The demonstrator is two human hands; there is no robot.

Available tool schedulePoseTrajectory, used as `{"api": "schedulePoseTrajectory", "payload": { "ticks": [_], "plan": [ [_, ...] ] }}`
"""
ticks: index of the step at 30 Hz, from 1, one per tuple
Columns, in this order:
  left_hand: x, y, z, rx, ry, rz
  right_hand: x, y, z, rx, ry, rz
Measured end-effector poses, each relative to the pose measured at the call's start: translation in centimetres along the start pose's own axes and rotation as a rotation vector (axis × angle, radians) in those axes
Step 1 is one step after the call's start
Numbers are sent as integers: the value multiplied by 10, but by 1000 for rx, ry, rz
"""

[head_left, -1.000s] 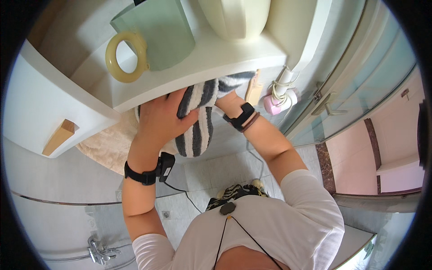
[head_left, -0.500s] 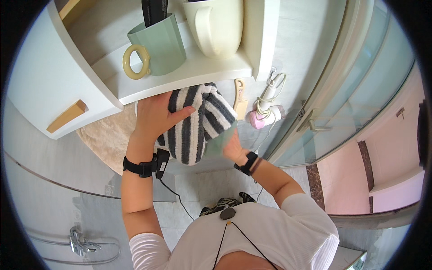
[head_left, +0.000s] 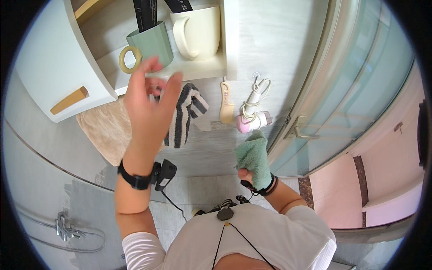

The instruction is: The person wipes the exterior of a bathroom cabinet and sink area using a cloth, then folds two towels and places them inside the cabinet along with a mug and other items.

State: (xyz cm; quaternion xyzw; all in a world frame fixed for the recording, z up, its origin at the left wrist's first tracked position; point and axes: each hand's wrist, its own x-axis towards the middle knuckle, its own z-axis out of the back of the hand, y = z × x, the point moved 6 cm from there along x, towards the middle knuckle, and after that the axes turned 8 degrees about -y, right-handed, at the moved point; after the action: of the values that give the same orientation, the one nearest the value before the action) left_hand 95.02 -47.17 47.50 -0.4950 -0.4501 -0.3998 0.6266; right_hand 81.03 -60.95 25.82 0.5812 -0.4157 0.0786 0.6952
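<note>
My left hand [head_left: 150,101] is raised in front of the shelf, with its fingers apart, slightly bent and holding nothing. Past its fingertips stands a green mug [head_left: 158,47] with a yellow ring handle. A dark grey and white striped towel [head_left: 182,114] hangs below the shelf, partly hidden behind that hand. Lower right, my right hand [head_left: 245,174] grips a pale green towel [head_left: 253,155]. The cloth drapes over most of the hand; only the thumb side shows.
Beside the green mug is a cream mug [head_left: 204,36] on the white shelf [head_left: 198,72]. A beige towel [head_left: 105,128] hangs at left. A cream comb [head_left: 226,108] and a white-and-pink hair dryer [head_left: 252,114] hang on the wall, near a glass door [head_left: 342,103].
My left hand has let go of the striped towel and lifted off it. My right hand has drawn the green towel out from behind it, toward the lower right.
</note>
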Motion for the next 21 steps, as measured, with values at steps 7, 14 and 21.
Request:
{"api": "schedulePoseTrajectory", "payload": {
  "ticks": [7,14,21],
  "plan": [
    [27,24,-52,-356,280,637,-21,-8,6,-258,-89,468],
    [25,15,-65,-486,271,605,-23,0,24,-274,-240,483],
    [19,17,-47,-474,149,619,-22,4,22,-340,-173,433]
  ]
}}
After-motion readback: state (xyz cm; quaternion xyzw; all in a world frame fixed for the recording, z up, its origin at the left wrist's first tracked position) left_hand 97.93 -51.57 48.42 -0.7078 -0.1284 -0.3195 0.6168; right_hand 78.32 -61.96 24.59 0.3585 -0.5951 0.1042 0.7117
